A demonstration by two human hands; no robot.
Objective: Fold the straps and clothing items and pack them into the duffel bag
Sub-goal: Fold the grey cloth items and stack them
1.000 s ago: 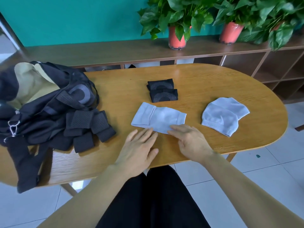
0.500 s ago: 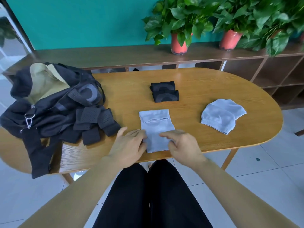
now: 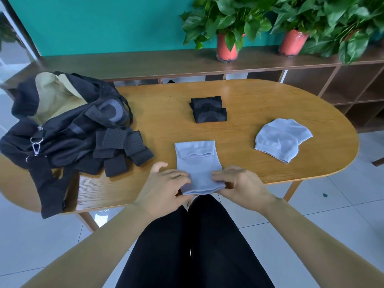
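A light grey-blue knit sleeve (image 3: 197,161) lies lengthwise on the wooden table (image 3: 259,100) at its near edge. My left hand (image 3: 166,188) pinches the sleeve's near left corner, and my right hand (image 3: 241,183) pinches its near right corner. A second grey-blue knit piece (image 3: 280,140) lies folded to the right. Two folded black pieces (image 3: 208,110) are stacked at the table's middle. The black duffel bag (image 3: 62,121) sits open on the left end, its tan lining showing. Black perforated straps (image 3: 122,148) lie bunched against its right side.
One bag strap with metal clips (image 3: 36,144) hangs over the table's near left edge. Behind the table runs a low wooden shelf (image 3: 145,63) carrying two potted plants (image 3: 227,46) in red pots. My legs are under the near edge, above a tiled floor.
The grey-blue sleeve has turned from lying crosswise to lengthwise and come to the near edge. Both hands went from resting flat by it to pinching its near corners.
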